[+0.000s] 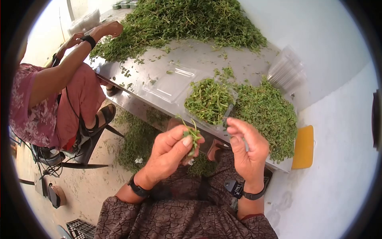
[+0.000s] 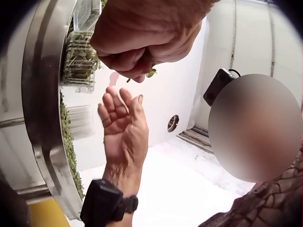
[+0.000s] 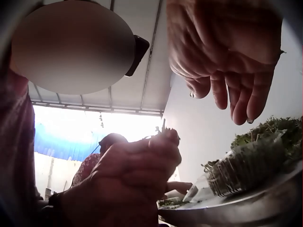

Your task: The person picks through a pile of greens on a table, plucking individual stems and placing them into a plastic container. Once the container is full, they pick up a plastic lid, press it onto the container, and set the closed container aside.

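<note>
My left hand (image 1: 169, 150) pinches a small bunch of leafy green sprigs (image 1: 194, 137) between thumb and curled fingers, in front of the table edge. To its right, my right hand (image 1: 253, 146) is raised with its fingers loosely extended and nothing held; the left wrist view shows its bare palm (image 2: 124, 137). Just beyond both hands, a clear plastic box (image 3: 236, 175) heaped with cut greens (image 1: 209, 99) sits at the table's near edge. Its clear lid (image 1: 170, 83) lies tipped back flat to the left.
A metal table (image 1: 153, 59) bears a large heap of greens (image 1: 191, 24) at the back and a smaller pile (image 1: 270, 123) at right. Stacked clear boxes (image 1: 287, 68) stand by the wall, near a yellow board (image 1: 304, 147). Another person (image 1: 51, 95) sits at left.
</note>
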